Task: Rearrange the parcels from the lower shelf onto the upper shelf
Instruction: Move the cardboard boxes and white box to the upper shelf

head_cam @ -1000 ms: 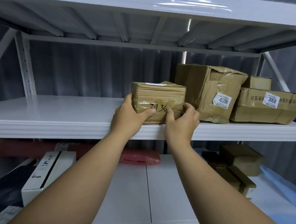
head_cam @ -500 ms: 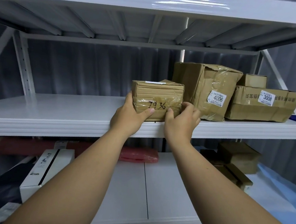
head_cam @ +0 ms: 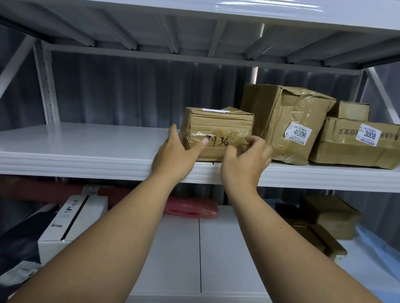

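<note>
Parcel (head_cam: 216,133) on upper shelf (head_cam: 76,152) beside 4006 box (head_cam: 284,121)

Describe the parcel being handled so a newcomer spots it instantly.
On the white metal upper shelf, a row of brown cardboard boxes fills the right half. The leftmost small taped box, between both hands, bears handwritten black digits; its neighbour, the taller crumpled box, carries a printed 4006 sticker.

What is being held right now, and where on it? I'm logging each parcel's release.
The small taped parcel, resting on the upper shelf: left hand at its left end, right hand at its lower right front.
</note>
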